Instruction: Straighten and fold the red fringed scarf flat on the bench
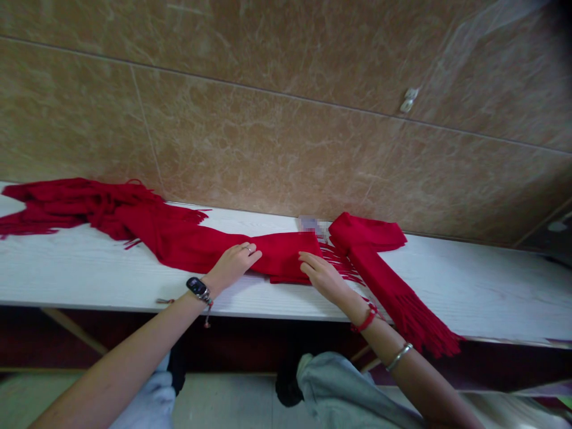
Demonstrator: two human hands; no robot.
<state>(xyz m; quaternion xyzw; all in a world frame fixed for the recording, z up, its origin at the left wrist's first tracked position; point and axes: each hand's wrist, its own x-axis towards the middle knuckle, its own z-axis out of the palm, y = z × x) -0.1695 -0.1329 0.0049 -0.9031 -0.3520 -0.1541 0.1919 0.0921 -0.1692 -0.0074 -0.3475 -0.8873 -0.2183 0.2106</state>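
Observation:
A red fringed scarf (192, 244) lies stretched along the white table. My left hand (235, 265) is closed on its front edge near the middle, thumb and fingers together on the cloth. Near the fringed right end, my right hand (322, 274) pinches the same scarf; the fingertips partly hide the fold there. Its layers overlap a little at the front edge between my hands. Another red scarf (379, 274), folded at an angle, lies just beyond my right hand, its fringe hanging over the table's front edge.
Crumpled red cloth with fringes (89, 205) is heaped at the left against the brown marbled wall (268, 137). A small blurred packet (313, 225) lies behind the scarf's right end. The white table (469, 286) is narrow, with a dark gap beneath its front edge.

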